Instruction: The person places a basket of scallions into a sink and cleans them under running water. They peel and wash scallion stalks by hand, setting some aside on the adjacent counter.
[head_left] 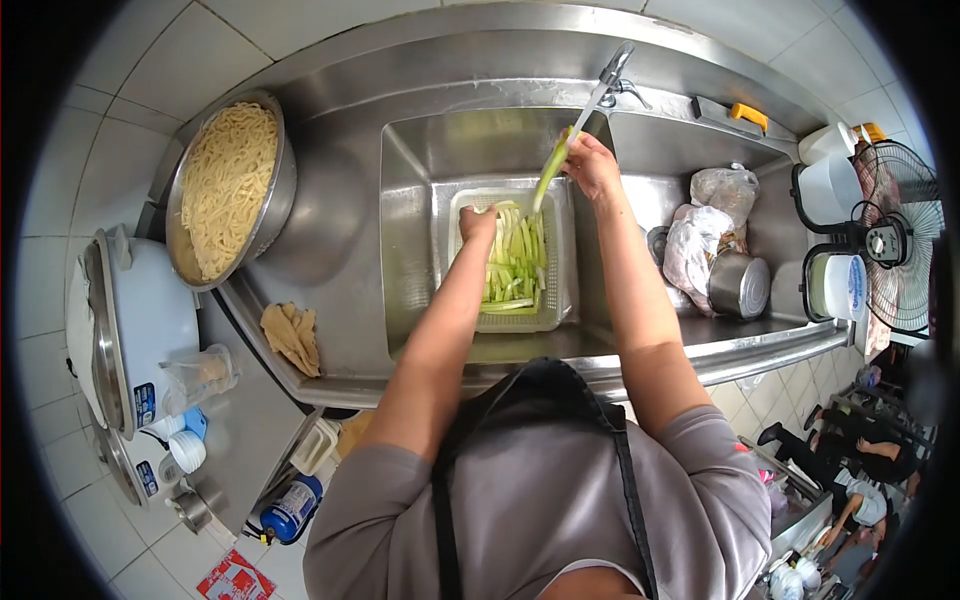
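Note:
My right hand is closed around a green celery stalk, which slants down under the stream of water from the tap. Below it, a white perforated basket stands in the left sink basin and holds several celery stalks. My left hand reaches into the basket's left side, its fingers curled at the pale ends of some stalks. Part of its grip is hidden by the hand itself.
A large metal bowl of noodles rests at the left. A tan cloth lies on the counter. Plastic bags and a metal pot sit in the right basin. A fan stands far right; other people are beyond.

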